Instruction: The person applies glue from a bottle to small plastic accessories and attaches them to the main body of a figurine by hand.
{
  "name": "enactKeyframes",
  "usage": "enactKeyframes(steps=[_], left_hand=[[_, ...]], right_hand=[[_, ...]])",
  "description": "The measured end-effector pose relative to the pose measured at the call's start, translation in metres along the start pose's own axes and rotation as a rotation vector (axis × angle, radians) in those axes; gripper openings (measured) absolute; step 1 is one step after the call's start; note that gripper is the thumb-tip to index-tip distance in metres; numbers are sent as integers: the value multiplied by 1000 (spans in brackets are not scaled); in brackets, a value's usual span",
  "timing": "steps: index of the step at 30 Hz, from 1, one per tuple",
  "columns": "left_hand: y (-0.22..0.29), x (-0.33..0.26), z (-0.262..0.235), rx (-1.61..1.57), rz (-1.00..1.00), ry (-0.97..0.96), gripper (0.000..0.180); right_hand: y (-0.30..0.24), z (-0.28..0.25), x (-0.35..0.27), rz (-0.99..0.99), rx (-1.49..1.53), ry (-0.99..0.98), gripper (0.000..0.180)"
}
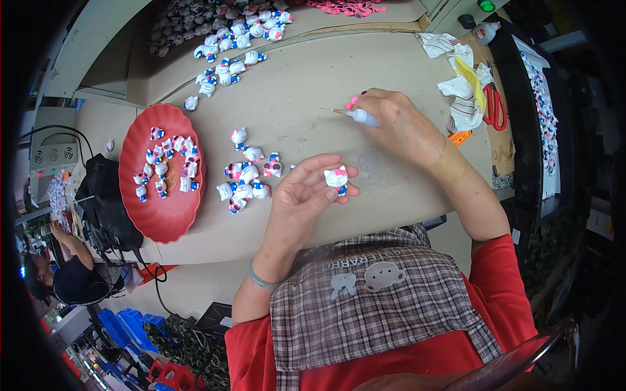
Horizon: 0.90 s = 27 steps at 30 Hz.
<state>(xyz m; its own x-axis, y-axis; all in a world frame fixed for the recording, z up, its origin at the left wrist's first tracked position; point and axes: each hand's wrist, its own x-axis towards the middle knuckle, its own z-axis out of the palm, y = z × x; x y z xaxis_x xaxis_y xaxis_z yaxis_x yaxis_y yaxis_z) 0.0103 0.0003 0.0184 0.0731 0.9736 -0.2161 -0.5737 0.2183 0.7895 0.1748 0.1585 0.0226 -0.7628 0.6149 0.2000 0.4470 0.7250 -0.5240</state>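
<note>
My left hand [295,195] is closed around a small white cat figurine [336,178] with a pink bow and a blue body, held upright between thumb and fingers. In my right hand [405,125] is a small translucent squeeze bottle [363,117] with a thin needle tip pointing left. Several small pink pieces [352,103] lie by the right fingers, partly hidden by them. Left of my left hand, a cluster of similar figurines [249,174] lies on the table [300,85]; some wear pink glasses-shaped pieces.
A red scalloped plate [133,203] with several figurines stands at left. More figurines [225,70] and a pink heap [342,6] lie at the back. Cloths [464,85], red-handled scissors [495,107] and a dark rack [535,189] are at right. Another person [81,277] sits far left.
</note>
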Motion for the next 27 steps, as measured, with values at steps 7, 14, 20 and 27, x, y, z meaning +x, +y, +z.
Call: enactKeyframes(steps=[7,14,20,27], left_hand=[[-1,1,1,18,-2,-8,36],[0,2,7,95,5,41,37],[-2,5,12,101,26,62,37],[-4,10,12,155,62,20,32]], right_hand=[[3,-12,-10,161,177,10,11],[6,-14,-27,442,486,-53,11],[-6,-14,-40,545,994,0,10],[-17,8,-55,454,1412,46,11]])
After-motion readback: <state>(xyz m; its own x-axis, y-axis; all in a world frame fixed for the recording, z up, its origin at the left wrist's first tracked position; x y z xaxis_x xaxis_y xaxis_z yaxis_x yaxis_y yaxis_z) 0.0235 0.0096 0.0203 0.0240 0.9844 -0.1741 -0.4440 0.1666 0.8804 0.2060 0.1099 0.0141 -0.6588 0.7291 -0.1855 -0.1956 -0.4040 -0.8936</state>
